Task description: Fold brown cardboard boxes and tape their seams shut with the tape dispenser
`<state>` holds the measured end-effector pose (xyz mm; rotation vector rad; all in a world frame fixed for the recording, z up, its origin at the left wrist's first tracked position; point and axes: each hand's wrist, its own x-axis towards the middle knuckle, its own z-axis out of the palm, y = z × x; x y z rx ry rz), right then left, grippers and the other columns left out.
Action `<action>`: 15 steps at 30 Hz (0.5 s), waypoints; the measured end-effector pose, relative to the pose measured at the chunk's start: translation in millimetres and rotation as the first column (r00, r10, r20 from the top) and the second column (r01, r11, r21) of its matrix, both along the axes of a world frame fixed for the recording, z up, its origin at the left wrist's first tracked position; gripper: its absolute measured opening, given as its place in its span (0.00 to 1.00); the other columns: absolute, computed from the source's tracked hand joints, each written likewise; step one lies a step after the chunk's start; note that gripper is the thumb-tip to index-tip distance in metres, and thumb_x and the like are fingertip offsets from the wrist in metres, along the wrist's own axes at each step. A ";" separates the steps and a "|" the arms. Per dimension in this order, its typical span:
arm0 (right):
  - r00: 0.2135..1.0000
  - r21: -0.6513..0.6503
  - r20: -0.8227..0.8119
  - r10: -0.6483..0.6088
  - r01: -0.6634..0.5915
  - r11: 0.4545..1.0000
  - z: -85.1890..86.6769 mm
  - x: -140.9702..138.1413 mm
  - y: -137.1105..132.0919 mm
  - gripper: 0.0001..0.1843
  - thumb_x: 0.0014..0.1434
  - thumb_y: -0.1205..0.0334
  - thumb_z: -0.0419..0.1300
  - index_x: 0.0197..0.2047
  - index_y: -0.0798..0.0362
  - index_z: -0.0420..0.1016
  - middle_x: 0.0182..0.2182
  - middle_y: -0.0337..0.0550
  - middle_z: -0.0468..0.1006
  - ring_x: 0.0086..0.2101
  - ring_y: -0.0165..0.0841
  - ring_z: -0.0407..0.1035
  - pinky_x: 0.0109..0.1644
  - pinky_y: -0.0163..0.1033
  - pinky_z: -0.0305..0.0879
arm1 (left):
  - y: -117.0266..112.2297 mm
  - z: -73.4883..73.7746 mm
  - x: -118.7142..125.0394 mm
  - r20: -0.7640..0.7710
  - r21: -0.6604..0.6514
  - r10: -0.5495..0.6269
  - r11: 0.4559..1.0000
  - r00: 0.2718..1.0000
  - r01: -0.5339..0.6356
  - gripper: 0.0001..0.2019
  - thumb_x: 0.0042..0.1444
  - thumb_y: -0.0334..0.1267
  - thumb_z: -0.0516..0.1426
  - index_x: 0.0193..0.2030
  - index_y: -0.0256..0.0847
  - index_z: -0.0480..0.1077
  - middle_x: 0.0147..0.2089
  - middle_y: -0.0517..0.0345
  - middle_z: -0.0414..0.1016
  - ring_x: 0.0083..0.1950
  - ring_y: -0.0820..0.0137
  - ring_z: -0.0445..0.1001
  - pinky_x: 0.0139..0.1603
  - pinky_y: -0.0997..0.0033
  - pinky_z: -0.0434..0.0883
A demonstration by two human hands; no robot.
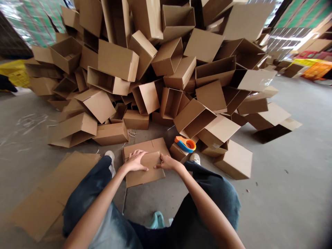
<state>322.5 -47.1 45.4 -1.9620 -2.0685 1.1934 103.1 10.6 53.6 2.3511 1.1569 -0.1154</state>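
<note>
Between my knees on the floor lies a brown cardboard box (pixel 146 178), its panels partly folded and its flaps spread. My left hand (pixel 136 160) rests on the box's left side, thumb apart and fingers stretched over the cardboard. On the opposite side, my right hand (pixel 167 162) grips the right edge of a raised flap between thumb and fingers. An orange and blue tape dispenser (pixel 185 144) sits on a small box (pixel 178 153) just beyond my right hand.
A high heap of open cardboard boxes (pixel 145 98) rises in front of me. Flat cardboard sheets (pixel 49 193) lie by my left leg. A teal object (pixel 157 220) is under me. Loose strapping (pixel 31 121) lies left, an orange crate (pixel 317 69) stands far right.
</note>
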 end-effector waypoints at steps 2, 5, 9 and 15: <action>1.000 0.002 -0.005 -0.004 0.004 1.000 -1.8 0.3 0.0 0.39 0.45 0.42 0.64 0.55 0.56 0.62 0.44 0.55 0.76 0.42 0.43 0.72 0.38 0.36 0.63 | -0.5 -0.2 0.4 -0.009 0.002 0.006 1.000 1.000 -0.006 0.42 0.34 0.54 0.64 0.60 0.54 0.57 0.63 0.55 0.58 0.65 0.53 0.50 0.61 0.49 0.51; 1.000 0.012 -0.010 0.000 0.001 1.000 -3.7 0.3 0.2 0.39 0.45 0.41 0.64 0.54 0.56 0.62 0.43 0.55 0.76 0.41 0.43 0.72 0.37 0.37 0.63 | -0.7 -0.5 0.3 -0.018 -0.006 0.004 1.000 1.000 -0.004 0.43 0.35 0.53 0.64 0.61 0.55 0.56 0.65 0.54 0.55 0.67 0.52 0.47 0.62 0.48 0.49; 1.000 0.016 0.009 0.003 -0.003 1.000 -3.7 -0.1 0.1 0.39 0.47 0.41 0.62 0.54 0.58 0.61 0.44 0.57 0.75 0.41 0.44 0.72 0.38 0.38 0.62 | -0.3 -2.1 -0.8 -0.011 -0.004 0.008 1.000 1.000 -0.008 0.45 0.35 0.54 0.64 0.63 0.54 0.54 0.66 0.54 0.54 0.68 0.53 0.45 0.63 0.48 0.48; 1.000 0.024 0.011 0.001 -0.001 1.000 -2.7 -0.6 -0.8 0.40 0.47 0.41 0.62 0.56 0.58 0.60 0.44 0.57 0.75 0.42 0.45 0.71 0.38 0.38 0.62 | -1.4 -4.0 -2.0 0.007 0.013 0.011 1.000 1.000 -0.011 0.46 0.37 0.56 0.64 0.64 0.54 0.52 0.66 0.54 0.53 0.68 0.52 0.44 0.63 0.48 0.48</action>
